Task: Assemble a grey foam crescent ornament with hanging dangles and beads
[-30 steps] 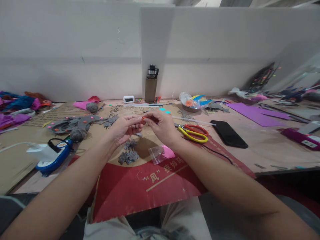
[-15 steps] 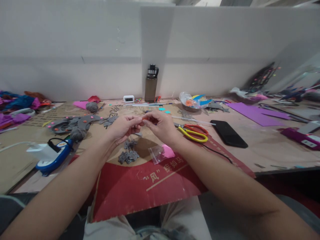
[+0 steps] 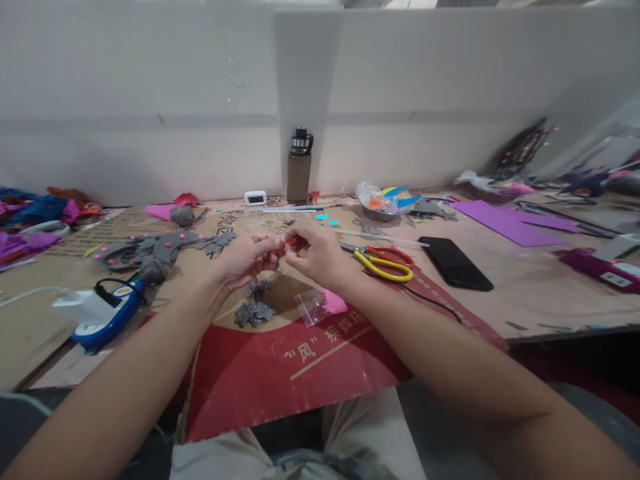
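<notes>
Above the cardboard sheet (image 3: 240, 393), my left hand (image 3: 250, 259) and my right hand (image 3: 317, 252) meet, fingertips nearly touching. Both pinch a small orange-red piece (image 3: 296, 244), too small and covered by fingers to name. Just below my left hand lie crumpled grey leaf-like pieces (image 3: 255, 313). A small clear plastic bag (image 3: 311, 307) and a pink piece (image 3: 333, 302) rest below my right hand. Scissors (image 3: 387, 262) with one red and one yellow handle lie right of my right wrist.
A black phone (image 3: 455, 263) and purple sheets (image 3: 510, 223) lie to the right. A bottle (image 3: 299, 167), a small white clock (image 3: 255, 198) and a bowl (image 3: 383, 213) stand along the wall. Left are grey pieces with coloured dots (image 3: 170, 248) and a blue power strip (image 3: 113, 320).
My fingertips have drawn slightly apart, and more of the orange-red piece shows between them. The whole view has shifted a little; the things on the table lie as before.
</notes>
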Action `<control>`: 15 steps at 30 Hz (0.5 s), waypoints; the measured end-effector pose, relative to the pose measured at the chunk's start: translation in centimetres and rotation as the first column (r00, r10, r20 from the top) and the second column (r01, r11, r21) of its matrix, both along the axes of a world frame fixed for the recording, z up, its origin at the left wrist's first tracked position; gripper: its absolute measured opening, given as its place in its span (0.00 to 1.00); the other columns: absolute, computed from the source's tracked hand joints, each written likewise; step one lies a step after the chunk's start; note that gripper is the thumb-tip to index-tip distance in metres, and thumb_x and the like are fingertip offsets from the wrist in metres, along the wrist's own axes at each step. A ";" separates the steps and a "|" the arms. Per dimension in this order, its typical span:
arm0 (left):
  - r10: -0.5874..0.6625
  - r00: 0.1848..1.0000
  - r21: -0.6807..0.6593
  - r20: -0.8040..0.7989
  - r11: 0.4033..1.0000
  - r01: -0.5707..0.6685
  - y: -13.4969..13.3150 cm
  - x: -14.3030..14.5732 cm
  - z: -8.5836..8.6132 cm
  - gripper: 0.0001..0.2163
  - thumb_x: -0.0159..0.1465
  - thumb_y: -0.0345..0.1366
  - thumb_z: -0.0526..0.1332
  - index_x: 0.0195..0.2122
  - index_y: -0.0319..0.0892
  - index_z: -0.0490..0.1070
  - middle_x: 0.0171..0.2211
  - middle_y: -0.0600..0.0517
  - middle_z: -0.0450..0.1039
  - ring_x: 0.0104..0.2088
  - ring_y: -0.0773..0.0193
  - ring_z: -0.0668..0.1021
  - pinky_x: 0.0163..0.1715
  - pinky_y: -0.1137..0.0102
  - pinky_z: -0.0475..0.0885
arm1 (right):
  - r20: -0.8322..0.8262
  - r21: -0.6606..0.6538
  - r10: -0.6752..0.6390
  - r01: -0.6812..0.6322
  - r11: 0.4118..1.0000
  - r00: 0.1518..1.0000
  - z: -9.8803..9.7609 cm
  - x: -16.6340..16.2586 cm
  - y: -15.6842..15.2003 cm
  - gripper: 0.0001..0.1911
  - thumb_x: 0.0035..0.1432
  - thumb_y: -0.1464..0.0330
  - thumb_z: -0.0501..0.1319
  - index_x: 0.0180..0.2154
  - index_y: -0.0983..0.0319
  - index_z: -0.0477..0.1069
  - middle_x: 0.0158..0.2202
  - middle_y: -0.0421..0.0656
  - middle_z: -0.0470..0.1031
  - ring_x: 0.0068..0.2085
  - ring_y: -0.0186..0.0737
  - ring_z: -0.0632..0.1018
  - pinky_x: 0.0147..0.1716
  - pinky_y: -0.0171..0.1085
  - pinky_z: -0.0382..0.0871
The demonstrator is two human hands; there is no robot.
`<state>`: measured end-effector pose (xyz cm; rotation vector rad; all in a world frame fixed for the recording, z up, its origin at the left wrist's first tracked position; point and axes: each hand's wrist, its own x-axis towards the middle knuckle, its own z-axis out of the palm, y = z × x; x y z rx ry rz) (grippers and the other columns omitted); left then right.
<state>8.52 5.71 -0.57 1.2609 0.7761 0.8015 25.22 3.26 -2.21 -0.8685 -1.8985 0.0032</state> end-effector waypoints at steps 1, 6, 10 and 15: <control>-0.007 1.000 -0.019 0.008 1.000 0.008 0.0 0.0 0.0 0.08 0.52 0.35 0.67 0.23 0.36 0.71 0.21 0.55 0.67 0.20 0.76 0.68 0.21 0.79 0.66 | -0.003 -0.011 -0.003 0.003 1.000 1.000 0.0 0.0 0.0 0.05 0.47 0.77 0.56 0.28 0.62 0.66 0.27 0.39 0.68 0.31 0.33 0.68 0.32 0.33 0.61; -0.078 0.996 -0.058 0.032 0.995 0.079 0.2 -0.4 0.1 0.06 0.52 0.32 0.67 0.25 0.36 0.72 0.21 0.54 0.70 0.19 0.77 0.68 0.21 0.80 0.66 | -0.089 -0.094 -0.067 0.058 0.994 0.994 -0.2 0.2 0.4 0.04 0.48 0.75 0.56 0.27 0.62 0.66 0.26 0.38 0.68 0.29 0.32 0.67 0.31 0.34 0.61; -0.079 0.994 -0.042 0.077 0.996 0.082 0.4 -0.6 0.2 0.04 0.55 0.31 0.66 0.28 0.35 0.72 0.26 0.51 0.74 0.21 0.75 0.73 0.24 0.78 0.70 | -0.338 -0.294 -0.001 -0.105 0.950 0.941 -0.4 0.3 0.9 0.02 0.52 0.70 0.58 0.30 0.62 0.68 0.25 0.38 0.70 0.27 0.31 0.70 0.29 0.34 0.65; -0.015 0.982 -0.014 0.186 1.000 0.018 0.8 -0.6 -0.1 0.07 0.56 0.26 0.64 0.37 0.38 0.71 0.30 0.50 0.76 0.24 0.72 0.75 0.28 0.76 0.73 | -0.600 -0.404 0.073 -0.381 0.831 0.797 -0.3 0.0 1.2 0.10 0.52 0.65 0.62 0.37 0.62 0.71 0.28 0.38 0.73 0.26 0.31 0.74 0.28 0.34 0.71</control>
